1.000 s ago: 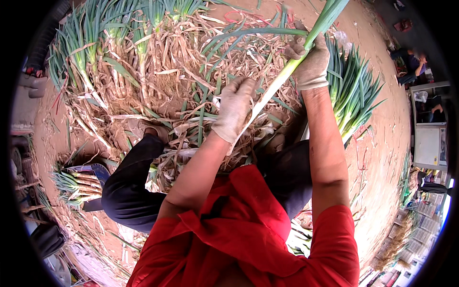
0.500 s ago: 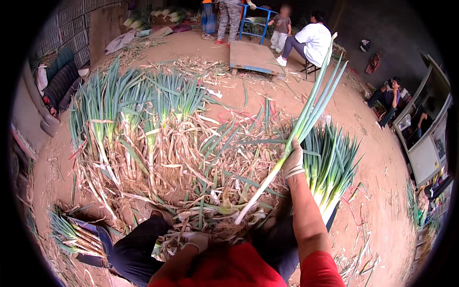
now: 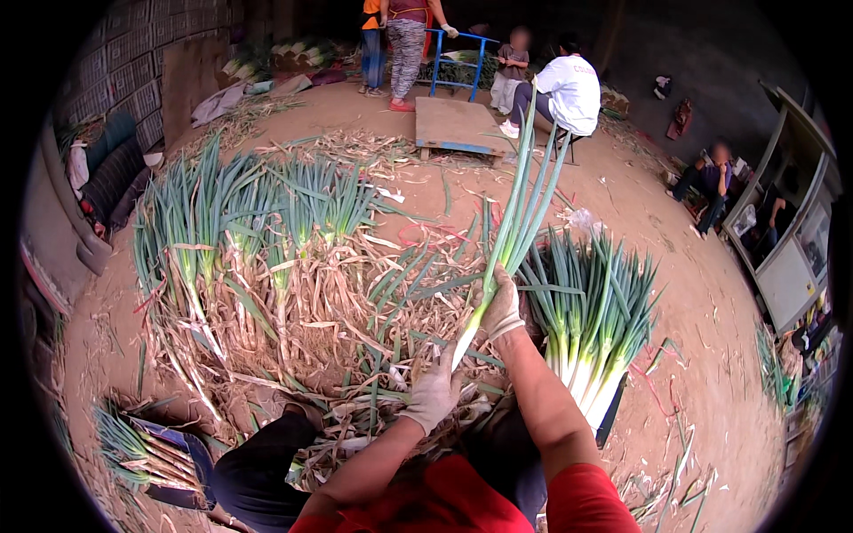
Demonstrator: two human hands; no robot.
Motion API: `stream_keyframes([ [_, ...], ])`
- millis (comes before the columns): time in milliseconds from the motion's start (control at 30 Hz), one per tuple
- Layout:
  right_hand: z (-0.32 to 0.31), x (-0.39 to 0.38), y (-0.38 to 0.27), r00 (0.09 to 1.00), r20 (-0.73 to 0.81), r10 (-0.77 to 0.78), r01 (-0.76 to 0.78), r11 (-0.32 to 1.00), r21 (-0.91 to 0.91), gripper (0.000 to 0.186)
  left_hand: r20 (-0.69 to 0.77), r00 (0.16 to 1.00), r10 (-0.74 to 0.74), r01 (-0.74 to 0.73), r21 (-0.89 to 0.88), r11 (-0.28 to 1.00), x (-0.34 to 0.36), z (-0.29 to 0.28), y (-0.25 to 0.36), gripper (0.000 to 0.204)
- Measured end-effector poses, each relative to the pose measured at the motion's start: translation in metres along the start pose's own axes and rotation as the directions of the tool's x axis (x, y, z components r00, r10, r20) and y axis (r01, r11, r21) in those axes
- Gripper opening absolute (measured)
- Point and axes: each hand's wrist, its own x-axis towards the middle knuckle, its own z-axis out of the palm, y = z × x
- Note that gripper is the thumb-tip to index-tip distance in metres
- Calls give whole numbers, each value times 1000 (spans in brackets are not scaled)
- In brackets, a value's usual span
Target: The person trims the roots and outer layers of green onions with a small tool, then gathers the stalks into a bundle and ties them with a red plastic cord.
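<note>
My right hand (image 3: 500, 306), in a pale work glove, is closed around a long green onion (image 3: 514, 226) where its white stalk turns green. The onion slants up and away, leaves pointing to the far side. My left hand (image 3: 433, 391), gloved too, is closed at the lower end of the white stalk and hides the root end. Just right of my right forearm stands a bundle of clean onions (image 3: 591, 311) with bright white stalks. To the left lies a wide row of unpeeled onions (image 3: 258, 231) with dry, brownish skins and roots.
Stripped leaves and skins (image 3: 382, 329) litter the ground between my legs. A small stack of onions (image 3: 155, 453) lies at the lower left. Farther off are a flat cart (image 3: 458, 124) with a blue handle, a seated person (image 3: 569, 93) and several other people. A cabinet-like frame (image 3: 786, 213) stands at right.
The green onion and my right hand have moved left and its leaves point straighter away. My left hand has risen from near my lap to the stalk's lower end.
</note>
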Motion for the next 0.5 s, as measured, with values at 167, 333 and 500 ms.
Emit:
stream_keyframes([
  [167, -11, 1, -21, 998, -8, -65, 65, 998, -21, 24, 272, 940, -208, 237, -76, 969, -96, 25, -33, 38],
  [333, -20, 7, -31, 988, -111, -107, 108, 994, 2, 24, 420, 877, -233, 374, -292, 880, -118, 16, -35, 43],
  [500, -46, 24, -33, 992, -34, -124, 124, 992, 3, 22, 542, 827, -148, 540, -694, 475, -115, -17, -25, 40],
])
